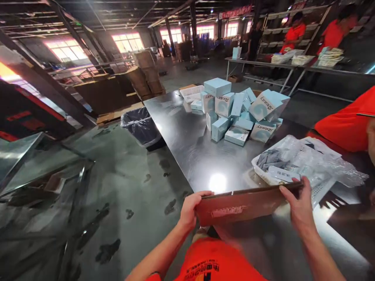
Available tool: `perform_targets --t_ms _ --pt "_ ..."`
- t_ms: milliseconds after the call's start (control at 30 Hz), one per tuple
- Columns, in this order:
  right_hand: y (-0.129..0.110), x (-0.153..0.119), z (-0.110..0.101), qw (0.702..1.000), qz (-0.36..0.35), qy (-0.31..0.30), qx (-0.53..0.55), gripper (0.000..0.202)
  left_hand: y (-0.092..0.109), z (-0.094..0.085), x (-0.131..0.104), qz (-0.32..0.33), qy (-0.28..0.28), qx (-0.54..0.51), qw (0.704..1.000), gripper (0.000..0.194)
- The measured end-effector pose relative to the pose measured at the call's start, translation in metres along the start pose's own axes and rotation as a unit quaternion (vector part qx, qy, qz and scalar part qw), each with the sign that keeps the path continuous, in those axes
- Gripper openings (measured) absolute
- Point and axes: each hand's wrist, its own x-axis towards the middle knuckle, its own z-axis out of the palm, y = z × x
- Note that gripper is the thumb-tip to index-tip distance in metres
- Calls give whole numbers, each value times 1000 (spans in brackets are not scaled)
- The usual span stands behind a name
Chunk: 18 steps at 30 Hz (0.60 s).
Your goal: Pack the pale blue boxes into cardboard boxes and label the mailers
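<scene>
My left hand [190, 210] grips the left end of a brown cardboard piece [249, 207], with its thumb and fingers closed over the top edge. At the opposite end, my right hand [300, 203] pinches the upper corner. The cardboard stands on edge close to my body, at the near side of the metal table, and carries a pale printed label. Whether it is a folded carton or one box wall, I cannot tell. Just behind my right hand is a white basket [259, 171] filled with clear plastic bags and grey items.
Light-blue and white boxes [222, 105] are piled on the metal table [187, 156], near a white perforated basket [191, 93]. A lined bin [143, 127] stands left of the table. A co-worker's orange sleeve [345, 121] is at right. Other people work at tables behind.
</scene>
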Motion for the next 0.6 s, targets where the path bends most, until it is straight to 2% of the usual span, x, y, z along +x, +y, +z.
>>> perform_targets --t_ms 100,167,233,267,333,400,467,533,600 --pt "1 -30 -42 999 16 -5 47 123 3 23 23 54 -37 33 997 47" --pt "7 -53 -59 996 -5 -67 57 121 0 44 42 78 -42 20 996 50" --pt "17 -76 -66 989 -40 -139 23 123 -4 62 58 90 -63 23 994 54" --pt "22 -85 -67 986 -54 -155 -17 124 -5 68 63 96 -95 44 990 55" --pt "32 -95 -65 980 -75 -139 -119 124 -7 71 62 96 -200 119 968 56" --pt "40 -92 -62 967 -105 -80 -217 121 -8 61 47 77 -327 197 921 54" --pt "45 -80 -62 944 -195 -37 -262 110 -9 47 24 45 -395 246 884 47" --pt "50 -67 -64 913 -318 -26 -254 88 -11 39 3 26 -378 276 883 34" --pt "58 -61 -68 877 -426 -45 -217 67 -13 42 -5 26 -289 289 912 24"
